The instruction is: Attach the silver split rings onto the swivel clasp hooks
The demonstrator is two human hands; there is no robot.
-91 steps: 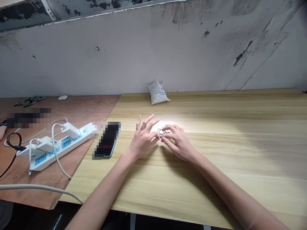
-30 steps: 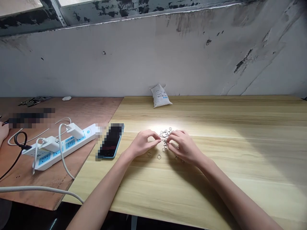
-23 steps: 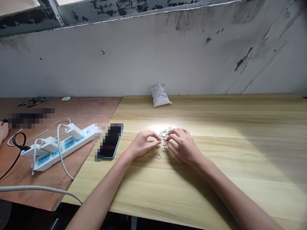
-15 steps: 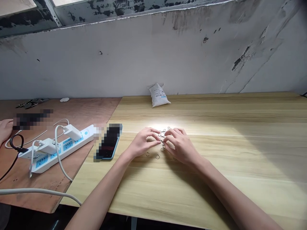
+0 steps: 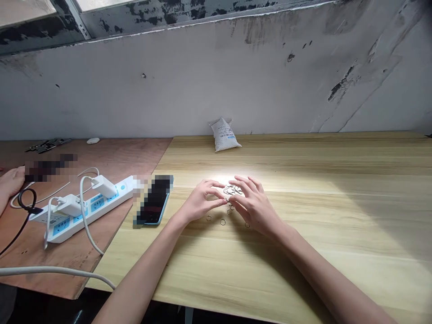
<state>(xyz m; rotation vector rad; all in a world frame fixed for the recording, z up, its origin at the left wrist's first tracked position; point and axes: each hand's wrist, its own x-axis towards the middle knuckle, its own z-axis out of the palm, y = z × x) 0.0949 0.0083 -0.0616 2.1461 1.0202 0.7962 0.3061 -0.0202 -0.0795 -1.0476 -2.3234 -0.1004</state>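
Note:
A small heap of metal rings (image 5: pixel 233 190) lies in a bright patch on the light wooden table (image 5: pixel 303 216). My left hand (image 5: pixel 200 202) rests left of the heap, thumb and forefinger pinched near it; what they hold is too small to name. My right hand (image 5: pixel 253 203) sits right of the heap, fingers curled and pinched toward the rings. Loose single rings (image 5: pixel 222 221) lie on the table just in front of both hands.
A phone (image 5: pixel 155 200) lies left of my left hand. A white power strip (image 5: pixel 84 204) with chargers and cables sits on the brown board at left. A small white bag (image 5: pixel 225 134) leans by the wall. Another person's hand (image 5: pixel 10 182) shows at the left edge.
Three seconds ago my left fingers were spread; now they are pinched. Several loose rings have appeared in front of the hands. In the last half second my right fingers lifted slightly.

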